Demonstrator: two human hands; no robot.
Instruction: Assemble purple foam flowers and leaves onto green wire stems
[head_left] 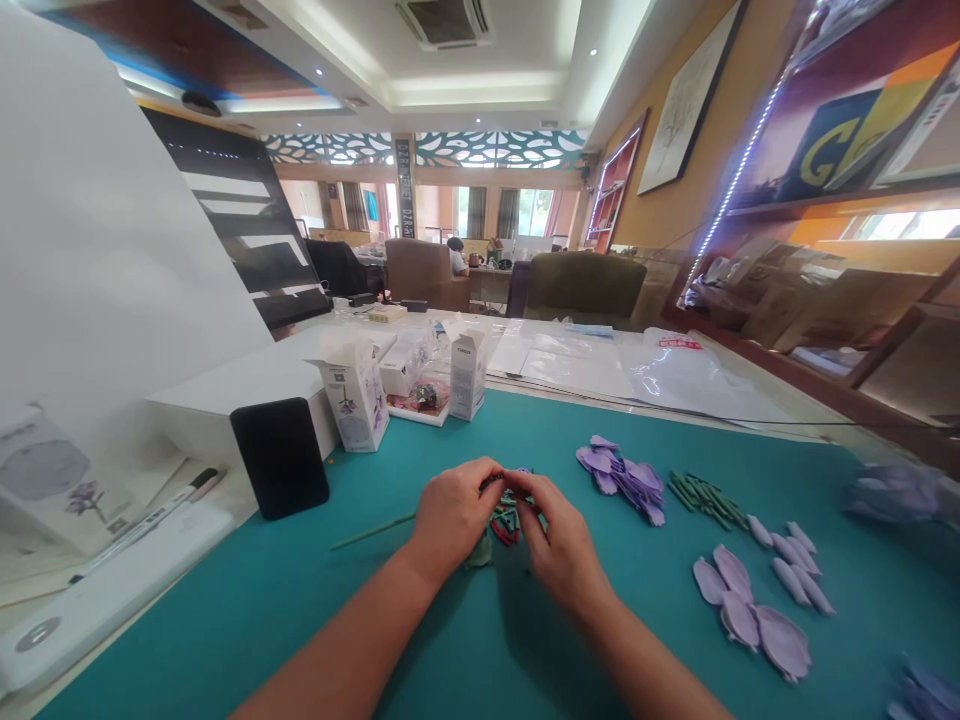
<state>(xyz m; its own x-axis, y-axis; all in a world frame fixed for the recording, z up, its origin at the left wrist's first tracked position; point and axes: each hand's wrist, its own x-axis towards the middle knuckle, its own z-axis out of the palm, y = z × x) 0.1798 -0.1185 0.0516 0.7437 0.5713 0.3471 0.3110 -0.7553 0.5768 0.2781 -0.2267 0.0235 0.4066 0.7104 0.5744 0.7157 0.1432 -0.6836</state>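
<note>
My left hand (455,505) and my right hand (559,535) meet over the middle of the green mat, fingertips pinched together. From the left side of my left hand sticks out a thin green stem (371,532), apparently in its grip. A green leaf (480,552) shows below the fingers. What my right fingertips pinch is small and mostly covered; a bit of purple shows behind them. Beneath and between the hands lie small green and red pieces (507,525), partly hidden.
On the mat (600,640) to the right lie purple petals (622,480), short green sticks (706,500), pale lilac petals (750,610) and lilac buds (799,565). Further back stand printed boxes (356,400) and a black upright panel (280,458). A person sits far off.
</note>
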